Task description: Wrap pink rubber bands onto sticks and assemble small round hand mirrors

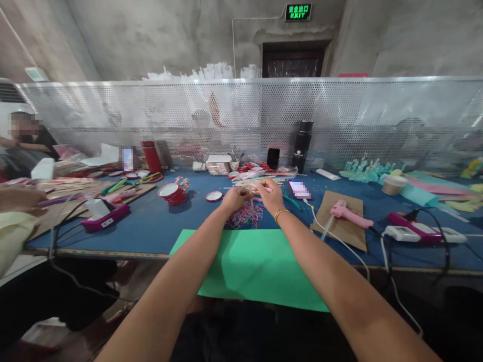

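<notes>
My left hand [237, 199] and my right hand [269, 194] meet closely over the blue table, fingers pinched. Something small and pale pinkish shows between the fingertips, too small for me to name. Beneath them lies a loose pile of thin, many-coloured bands or strings [246, 217]. A green sheet [256, 266] hangs over the table's front edge, under my forearms. Just behind my hands are several thin pale sticks [241, 183]. A gold-coloured bracelet [279, 215] circles my right wrist.
To the right, a pink glue gun [352, 215] rests on cardboard [332, 201] beside a purple-and-white power strip [418, 231]. A small red-and-white drum [172, 194] stands left. Behind are a phone [300, 190] and black flask [303, 146]. Another person's arm [17, 201] reaches in from the left.
</notes>
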{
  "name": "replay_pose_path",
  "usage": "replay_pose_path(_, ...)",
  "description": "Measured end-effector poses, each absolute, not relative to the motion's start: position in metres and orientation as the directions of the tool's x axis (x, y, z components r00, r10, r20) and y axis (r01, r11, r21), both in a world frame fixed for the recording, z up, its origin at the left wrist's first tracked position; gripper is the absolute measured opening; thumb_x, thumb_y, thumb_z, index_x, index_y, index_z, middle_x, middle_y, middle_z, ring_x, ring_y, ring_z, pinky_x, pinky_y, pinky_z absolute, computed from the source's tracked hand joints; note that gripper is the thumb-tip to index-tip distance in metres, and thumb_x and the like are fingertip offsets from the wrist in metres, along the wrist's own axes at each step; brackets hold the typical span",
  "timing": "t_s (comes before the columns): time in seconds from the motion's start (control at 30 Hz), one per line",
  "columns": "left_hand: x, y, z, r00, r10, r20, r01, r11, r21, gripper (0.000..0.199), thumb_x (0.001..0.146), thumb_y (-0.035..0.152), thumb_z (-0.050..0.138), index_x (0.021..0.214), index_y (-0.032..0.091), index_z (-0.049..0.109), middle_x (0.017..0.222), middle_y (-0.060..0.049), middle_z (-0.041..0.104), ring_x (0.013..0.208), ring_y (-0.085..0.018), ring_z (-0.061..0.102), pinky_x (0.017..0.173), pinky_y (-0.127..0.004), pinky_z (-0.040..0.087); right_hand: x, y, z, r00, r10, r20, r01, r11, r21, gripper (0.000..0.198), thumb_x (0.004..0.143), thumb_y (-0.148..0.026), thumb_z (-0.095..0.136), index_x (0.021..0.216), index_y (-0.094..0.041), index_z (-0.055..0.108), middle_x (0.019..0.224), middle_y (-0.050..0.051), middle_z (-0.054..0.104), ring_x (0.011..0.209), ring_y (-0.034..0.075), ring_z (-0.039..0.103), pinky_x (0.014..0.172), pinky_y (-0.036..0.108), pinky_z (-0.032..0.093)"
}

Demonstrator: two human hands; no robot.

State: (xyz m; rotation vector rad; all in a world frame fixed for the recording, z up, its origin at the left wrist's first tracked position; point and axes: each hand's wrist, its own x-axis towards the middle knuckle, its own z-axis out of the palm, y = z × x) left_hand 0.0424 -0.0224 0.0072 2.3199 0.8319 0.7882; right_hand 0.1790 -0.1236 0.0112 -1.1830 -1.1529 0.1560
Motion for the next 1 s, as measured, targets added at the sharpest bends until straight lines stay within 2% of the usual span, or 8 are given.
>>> replay_pose_path(0.17,0.0425,-0.0195,0.0044,0.634,0.693,0.344,0.379,-0.666,0.643,0.035,0.073,0.045,0.061,0.076,0.013,0.073,0.065,-0.001,0.06,0.06,-0.012,0.045,0.057,-0.024,0.031,0.1804,-0.1226,0.0106,0.509,0.612,0.605,0.44,0.419,-0.794,0.017,0.078,-0.034,0.053,0.068,-0.023,0.058,0.071,-0.001,0.068,0.074,0.018,0.063,0.074,0.029,0.047)
replay_pose_path(0.33,0.0428,-0.0203,0.0045,0.63,0.701,0.334,0.374,-0.651,0.66,0.034,0.073,0.045,0.061,0.074,0.013,0.072,0.061,0.0,0.056,0.057,-0.011,0.041,0.056,-0.024,0.03,0.1791,-0.1239,0.011,0.461,0.634,0.621,0.457,0.43,-0.779,0.016,0.079,-0.034,0.053,0.068,-0.023,0.059,0.072,-0.001,0.068,0.073,0.018,0.062,0.073,0.028,0.047)
replay_pose_path(0.5,0.043,-0.0217,0.006,0.622,0.707,0.338,0.393,-0.654,0.646,0.032,0.073,0.043,0.061,0.074,0.014,0.072,0.064,-0.001,0.059,0.06,-0.012,0.044,0.057,-0.024,0.03,0.1801,-0.1233,0.0106,0.514,0.618,0.595,0.429,0.416,-0.802,0.016,0.078,-0.034,0.053,0.068,-0.023,0.058,0.071,-0.001,0.068,0.073,0.018,0.063,0.073,0.029,0.047)
replay_pose_path(1.0,0.043,-0.0223,0.0062,0.617,0.708,0.343,0.377,-0.649,0.661,0.033,0.073,0.044,0.062,0.078,0.013,0.074,0.062,0.0,0.06,0.058,-0.012,0.043,0.055,-0.024,0.03,0.1809,-0.1204,0.0072,0.487,0.629,0.606,0.453,0.41,-0.791,0.017,0.079,-0.037,0.052,0.07,-0.024,0.059,0.073,-0.001,0.068,0.074,0.018,0.062,0.071,0.028,0.047)
